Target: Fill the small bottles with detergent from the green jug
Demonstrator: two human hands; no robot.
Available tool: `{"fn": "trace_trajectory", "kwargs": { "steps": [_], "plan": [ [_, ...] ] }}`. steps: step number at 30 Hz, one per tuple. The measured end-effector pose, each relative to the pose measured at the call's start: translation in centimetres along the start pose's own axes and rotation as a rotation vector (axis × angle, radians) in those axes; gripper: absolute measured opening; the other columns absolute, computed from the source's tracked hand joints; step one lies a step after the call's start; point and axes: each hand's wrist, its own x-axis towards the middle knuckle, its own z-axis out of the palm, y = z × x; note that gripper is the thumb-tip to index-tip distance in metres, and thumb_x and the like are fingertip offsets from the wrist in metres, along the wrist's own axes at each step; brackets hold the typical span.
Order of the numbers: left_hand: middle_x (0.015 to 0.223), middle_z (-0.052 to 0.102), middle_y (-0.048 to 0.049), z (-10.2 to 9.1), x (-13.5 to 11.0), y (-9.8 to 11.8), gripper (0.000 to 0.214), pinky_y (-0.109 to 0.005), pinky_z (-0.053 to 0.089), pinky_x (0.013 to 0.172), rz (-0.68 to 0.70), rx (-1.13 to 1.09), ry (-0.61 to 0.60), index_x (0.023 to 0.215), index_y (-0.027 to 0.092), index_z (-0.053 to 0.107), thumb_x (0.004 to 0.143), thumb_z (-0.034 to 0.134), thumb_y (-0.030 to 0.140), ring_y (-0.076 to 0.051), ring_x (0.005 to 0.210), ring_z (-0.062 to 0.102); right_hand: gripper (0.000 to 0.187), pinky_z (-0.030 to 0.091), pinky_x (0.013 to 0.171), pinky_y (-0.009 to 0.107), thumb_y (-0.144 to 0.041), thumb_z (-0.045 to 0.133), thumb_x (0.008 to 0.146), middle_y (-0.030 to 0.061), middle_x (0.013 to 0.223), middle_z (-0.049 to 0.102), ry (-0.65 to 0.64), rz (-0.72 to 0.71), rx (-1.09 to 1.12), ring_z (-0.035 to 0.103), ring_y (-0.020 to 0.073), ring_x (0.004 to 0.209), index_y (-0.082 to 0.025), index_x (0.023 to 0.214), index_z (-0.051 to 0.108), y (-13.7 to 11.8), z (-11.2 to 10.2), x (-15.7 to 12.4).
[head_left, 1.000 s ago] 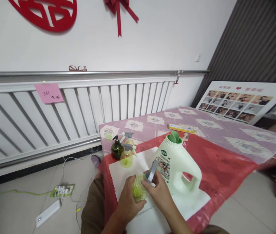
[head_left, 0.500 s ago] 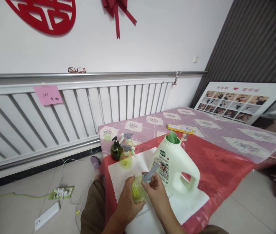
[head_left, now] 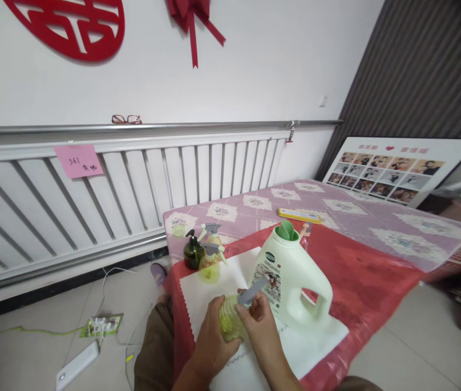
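My left hand (head_left: pixel 213 331) is wrapped round a ribbed yellow-green bottle (head_left: pixel 229 317), held over a white cloth. At the bottle's mouth my right hand (head_left: pixel 260 321) pinches a grey pump head (head_left: pixel 251 291) whose flat spout points up and to the right. Whether the pump's collar is threaded on is hidden by my fingers. Just right of my hands stands a large pale green jug (head_left: pixel 296 277) with a green spout insert (head_left: pixel 286 231) in its open neck. To the left are a dark green pump bottle (head_left: pixel 193 251) and two yellowish spray bottles (head_left: pixel 209 266).
A white cloth (head_left: pixel 316 336) lies over a red plastic sheet (head_left: pixel 361 271) on the patterned table. Behind the jug are a small clear bottle (head_left: pixel 305 233) and a yellow case (head_left: pixel 299 215). A radiator (head_left: pixel 198 179) runs along the wall. A power strip (head_left: pixel 102 325) lies on the floor.
The view has shifted slightly. Both hands stay on the bottle and pump head, and the grey spout has tipped a little lower.
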Motion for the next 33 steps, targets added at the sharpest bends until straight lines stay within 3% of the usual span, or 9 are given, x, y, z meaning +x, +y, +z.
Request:
{"fn": "trace_trajectory", "kwargs": {
  "steps": [6,9,13,16,19,25,30,33],
  "plan": [
    [0.137,0.044,-0.0144,-0.1,0.0,0.3,0.082,-0.043,0.034,0.111,-0.033,-0.002,0.027,0.134,0.015,0.031,0.060,0.066,0.013,-0.029,0.130,0.042,0.041,0.042,0.103,0.040,-0.049,0.063,0.078,0.0085,0.119,0.065,-0.079,0.091,-0.030,0.053,0.0258,0.122,-0.025,0.110,0.057,-1.6,0.0,-1.1],
    [0.137,0.044,-0.0146,-0.2,0.0,0.4,0.082,-0.044,0.034,0.111,-0.037,-0.010,0.028,0.134,0.015,0.031,0.060,0.066,0.013,-0.029,0.130,0.042,0.037,0.048,0.095,0.040,-0.049,0.064,0.077,0.0075,0.108,0.067,-0.077,0.086,-0.036,0.060,0.0254,0.109,-0.025,0.104,0.058,-1.5,0.1,-1.0],
    [0.136,0.044,-0.0154,-0.1,0.1,0.4,0.079,-0.043,0.036,0.110,-0.023,-0.018,0.022,0.133,0.014,0.032,0.061,0.066,0.014,-0.029,0.129,0.043,0.036,0.054,0.076,0.034,-0.046,0.074,0.068,-0.0004,0.082,0.064,0.025,0.010,0.010,0.063,0.0199,0.078,-0.026,0.088,0.053,-0.2,0.3,-0.7],
    [0.136,0.045,-0.0158,0.0,0.1,0.3,0.079,-0.042,0.036,0.109,-0.014,-0.014,0.032,0.133,0.013,0.032,0.062,0.066,0.014,-0.028,0.128,0.043,0.040,0.052,0.086,0.038,-0.046,0.072,0.070,0.0036,0.096,0.065,0.013,0.028,0.024,0.063,0.0235,0.096,-0.026,0.098,0.052,-0.2,0.4,-0.9],
    [0.135,0.046,-0.0154,0.1,0.0,0.0,0.079,-0.042,0.038,0.108,-0.014,-0.008,0.047,0.133,0.013,0.031,0.062,0.067,0.015,-0.028,0.127,0.045,0.038,0.043,0.101,0.041,-0.047,0.064,0.078,0.0082,0.112,0.065,-0.039,0.073,-0.033,0.054,0.0265,0.118,-0.024,0.107,0.055,-0.9,0.3,-1.2],
    [0.134,0.045,-0.0160,0.3,0.0,-0.3,0.079,-0.043,0.038,0.108,0.033,0.004,0.065,0.133,0.013,0.031,0.062,0.066,0.013,-0.029,0.128,0.044,0.031,0.052,0.084,0.037,-0.043,0.071,0.072,0.0035,0.091,0.068,0.005,0.014,-0.049,0.064,0.0229,0.089,-0.025,0.091,0.056,-0.3,0.4,-0.7],
    [0.136,0.044,-0.0159,0.2,-0.1,0.0,0.082,-0.045,0.037,0.108,0.024,0.000,0.056,0.134,0.016,0.028,0.062,0.068,0.012,-0.029,0.128,0.044,0.038,0.048,0.095,0.038,-0.043,0.068,0.075,0.0062,0.111,0.068,-0.007,0.032,-0.011,0.061,0.0244,0.109,-0.025,0.106,0.056,-0.3,0.6,-0.9],
    [0.135,0.044,-0.0157,0.1,-0.1,0.1,0.081,-0.046,0.037,0.108,0.031,0.001,0.064,0.133,0.017,0.028,0.062,0.068,0.012,-0.029,0.128,0.044,0.035,0.047,0.096,0.038,-0.042,0.066,0.077,0.0068,0.111,0.068,-0.058,0.035,-0.061,0.061,0.0250,0.108,-0.024,0.106,0.058,-0.7,0.6,-0.9]
  ]
}}
